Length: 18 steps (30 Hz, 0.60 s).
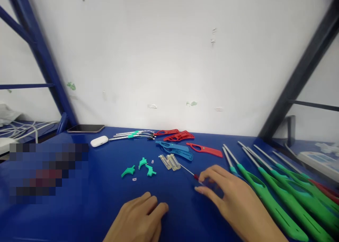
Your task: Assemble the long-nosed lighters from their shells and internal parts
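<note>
My right hand has thumb and index finger closed around the handle end of a thin screwdriver with a red handle. Its shaft points up and left towards several clear, small plastic tanks. Palm down on the blue table, my left hand rests with its fingers curled; nothing shows in it, though the fingertips are partly hidden. Beyond that hand lie green trigger pieces and two tiny pale parts. Blue handle shells and a red handle shell lie behind the tanks.
Several green long-necked lighters lie along the right side, close to my right arm. Metal tubes with wires, more red shells, a white case and a phone line the back. Frame posts flank the white wall.
</note>
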Tool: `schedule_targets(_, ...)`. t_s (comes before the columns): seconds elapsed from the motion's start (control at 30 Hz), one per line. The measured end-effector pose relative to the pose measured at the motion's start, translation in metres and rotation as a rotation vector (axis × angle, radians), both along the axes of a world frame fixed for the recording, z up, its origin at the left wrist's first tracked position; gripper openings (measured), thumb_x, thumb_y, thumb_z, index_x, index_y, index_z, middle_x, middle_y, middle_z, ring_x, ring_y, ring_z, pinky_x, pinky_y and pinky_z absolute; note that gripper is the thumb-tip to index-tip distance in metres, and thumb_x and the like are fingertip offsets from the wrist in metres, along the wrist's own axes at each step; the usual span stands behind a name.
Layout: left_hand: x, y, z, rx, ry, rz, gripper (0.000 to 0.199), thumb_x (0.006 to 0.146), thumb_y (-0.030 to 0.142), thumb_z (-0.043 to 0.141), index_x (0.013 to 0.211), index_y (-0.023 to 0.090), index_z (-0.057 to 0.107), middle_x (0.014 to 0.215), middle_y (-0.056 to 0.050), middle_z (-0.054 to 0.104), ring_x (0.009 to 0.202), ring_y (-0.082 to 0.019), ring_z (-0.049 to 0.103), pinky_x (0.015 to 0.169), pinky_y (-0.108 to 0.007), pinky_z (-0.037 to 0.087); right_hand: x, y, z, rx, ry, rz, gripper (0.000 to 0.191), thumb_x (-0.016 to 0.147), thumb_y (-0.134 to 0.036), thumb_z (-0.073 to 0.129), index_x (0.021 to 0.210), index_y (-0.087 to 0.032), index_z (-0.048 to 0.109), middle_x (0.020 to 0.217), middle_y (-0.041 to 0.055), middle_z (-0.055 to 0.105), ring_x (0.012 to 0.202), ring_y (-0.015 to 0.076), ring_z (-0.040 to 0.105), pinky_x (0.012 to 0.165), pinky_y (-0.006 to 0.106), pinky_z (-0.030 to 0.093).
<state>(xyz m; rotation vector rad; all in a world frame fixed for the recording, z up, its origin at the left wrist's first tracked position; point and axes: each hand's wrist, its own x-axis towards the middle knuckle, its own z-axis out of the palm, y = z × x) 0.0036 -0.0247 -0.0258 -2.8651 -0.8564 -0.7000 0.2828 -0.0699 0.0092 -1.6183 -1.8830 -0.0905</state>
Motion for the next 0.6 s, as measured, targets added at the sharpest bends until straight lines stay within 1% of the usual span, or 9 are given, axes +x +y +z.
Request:
schedule_targets(0.1,0.002,0.000,0.000,-0.095,0.063,0.077,0.035,0.093,0.000,0.045,0.108,0.024,0.066,0.087,-0.001,0.075,0.076,-0.021,0.074,0.070,-0.029,0.058,0.000,0.004,0.001,-0.066,-0.071,0.050,0.018,0.096,-0.047,0.075,0.105,-0.032,0.073,0.107,-0.0005,0.078,0.086,0.0233,0.080,0.080,0.034,0.064)
schedule_targets(0.17,0.008,0.000,0.004,-0.141,0.112,0.103,0.031,0.091,0.002,0.051,0.106,0.024,0.066,0.087,-0.001,0.076,0.075,-0.022,0.075,0.062,-0.027,0.054,0.008,0.014,0.012,-0.072,-0.113,0.078,0.024,0.102,-0.054,0.065,0.107,-0.033,0.076,0.109,0.0007,0.080,0.090,0.0242,0.081,0.081,0.036,0.065)
schedule_targets(0.23,0.014,0.001,0.011,-0.198,0.169,0.121,0.027,0.092,0.005,0.054,0.107,0.024,0.066,0.087,-0.001,0.077,0.074,-0.023,0.076,0.058,-0.028,0.051,0.025,0.032,0.027,-0.049,-0.166,0.099,0.030,0.100,-0.059,0.063,0.107,-0.035,0.079,0.108,0.0010,0.083,0.092,0.0267,0.082,0.081,0.039,0.065)
schedule_targets(0.3,0.018,0.002,0.019,-0.261,0.214,0.136,0.026,0.093,0.009,0.056,0.112,0.024,0.065,0.090,-0.002,0.078,0.077,-0.024,0.077,0.057,-0.028,0.049,0.049,0.055,0.038,-0.045,-0.202,0.092,0.031,0.098,-0.058,0.067,0.111,-0.034,0.082,0.110,0.0030,0.084,0.094,0.0289,0.082,0.084,0.041,0.064)
schedule_targets(0.37,0.021,0.002,0.028,-0.321,0.253,0.154,0.028,0.093,0.010,0.057,0.116,0.024,0.064,0.093,-0.003,0.079,0.078,-0.025,0.078,0.057,-0.029,0.048,0.073,0.078,0.040,-0.029,-0.196,0.043,0.029,0.101,-0.047,0.066,0.116,-0.029,0.082,0.111,0.0071,0.084,0.098,0.0298,0.082,0.085,0.040,0.063)
schedule_targets(0.43,0.025,0.003,0.036,-0.372,0.290,0.178,0.029,0.092,0.010,0.057,0.117,0.022,0.063,0.092,-0.004,0.079,0.075,-0.027,0.078,0.056,-0.029,0.045,0.091,0.096,0.030,-0.008,-0.183,-0.003,0.026,0.101,-0.041,0.067,0.111,-0.024,0.084,0.106,0.0083,0.084,0.097,0.0282,0.081,0.083,0.039,0.061)
schedule_targets(0.47,0.027,0.004,0.041,-0.394,0.308,0.190,0.029,0.091,0.010,0.057,0.117,0.022,0.063,0.090,-0.005,0.079,0.073,-0.028,0.077,0.055,-0.030,0.044,0.095,0.103,0.022,0.022,-0.167,-0.033,0.027,0.105,-0.040,0.063,0.107,-0.021,0.082,0.101,0.0071,0.082,0.094,0.0247,0.080,0.084,0.038,0.061)
schedule_targets(0.53,0.033,0.006,0.049,-0.435,0.341,0.208,0.028,0.091,0.010,0.056,0.116,0.020,0.063,0.087,-0.007,0.079,0.071,-0.030,0.077,0.055,-0.031,0.043,0.094,0.112,0.001,0.103,-0.118,-0.086,0.026,0.110,-0.038,0.059,0.106,-0.020,0.076,0.100,0.0028,0.077,0.090,0.0169,0.076,0.085,0.035,0.061)
schedule_targets(0.6,0.037,0.008,0.056,-0.471,0.365,0.220,0.029,0.090,0.010,0.055,0.116,0.020,0.062,0.087,-0.009,0.079,0.072,-0.031,0.077,0.056,-0.031,0.044,0.083,0.118,-0.020,0.213,-0.038,-0.142,0.019,0.109,-0.038,0.062,0.106,-0.023,0.074,0.104,0.0029,0.075,0.089,0.0150,0.073,0.082,0.032,0.061)
